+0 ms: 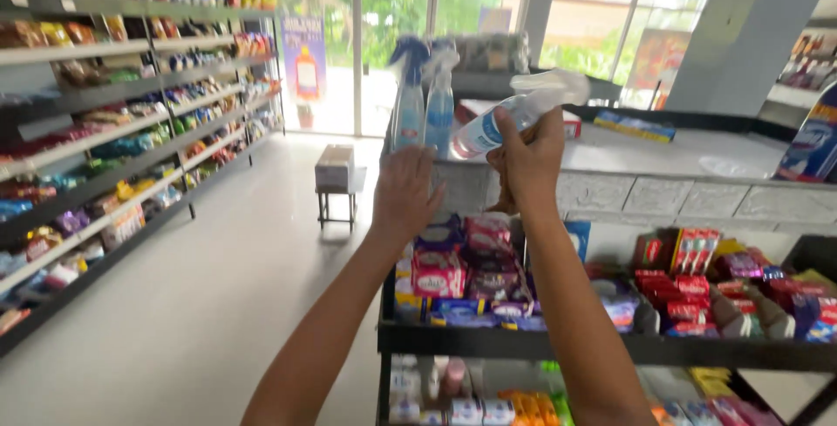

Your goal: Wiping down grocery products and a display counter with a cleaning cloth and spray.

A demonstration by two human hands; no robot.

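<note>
My right hand (528, 162) is raised and grips a clear spray bottle (506, 116) with a blue label and white trigger, tilted with its head to the right. My left hand (404, 190) is raised beside it, palm forward, fingers together and holding nothing, just below two blue spray bottles (423, 99) that stand upright on the grey counter top (645, 151).
Below my arms a black rack (602, 347) holds several small packets and boxes. Long shelves of snacks (113, 138) line the left wall. A carton sits on a small stool (336, 177) in the aisle before glass doors. A blue pack (815, 143) stands at right.
</note>
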